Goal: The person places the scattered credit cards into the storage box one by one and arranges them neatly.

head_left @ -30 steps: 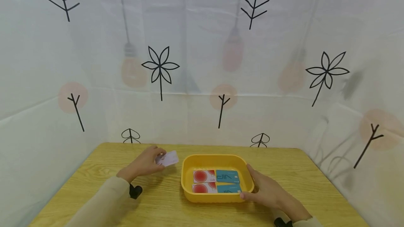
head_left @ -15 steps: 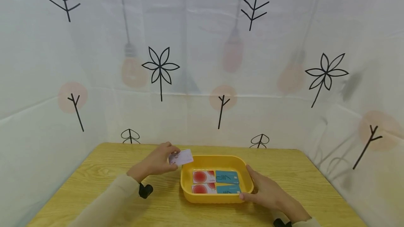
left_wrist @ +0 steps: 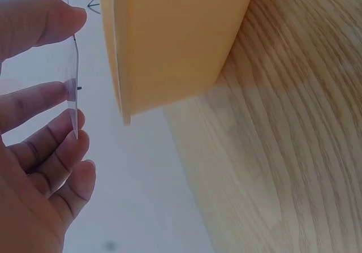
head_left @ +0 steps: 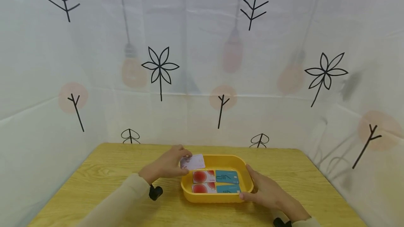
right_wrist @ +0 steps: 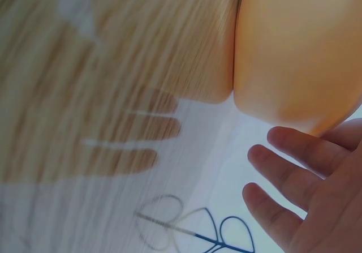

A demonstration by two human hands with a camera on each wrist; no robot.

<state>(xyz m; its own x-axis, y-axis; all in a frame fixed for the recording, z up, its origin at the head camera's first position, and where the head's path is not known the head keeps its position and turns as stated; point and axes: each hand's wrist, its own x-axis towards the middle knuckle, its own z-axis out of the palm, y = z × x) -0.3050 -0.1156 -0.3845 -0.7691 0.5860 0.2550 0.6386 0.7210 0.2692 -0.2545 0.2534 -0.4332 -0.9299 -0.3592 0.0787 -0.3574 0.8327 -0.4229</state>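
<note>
In the head view my left hand pinches a pale, whitish card over the back left rim of a yellow plastic tray. The left wrist view shows this card edge-on between thumb and fingers, beside the tray's wall. My right hand holds the tray's right end, thumb at the front corner and fingers along the side. From the right wrist, several fingers spread by the outer wall. Inside lie two red-and-white cards on the left and two blue VIP cards on the right.
The tray stands on a wood-grain table. Behind and around it hangs a white cloth printed with plants and light bulbs. Black straps with small devices sit on both wrists, below pale sleeves.
My left hand has carried the pale card rightward, from left of the tray to over its back left rim. The right hand and the tray stay in place.
</note>
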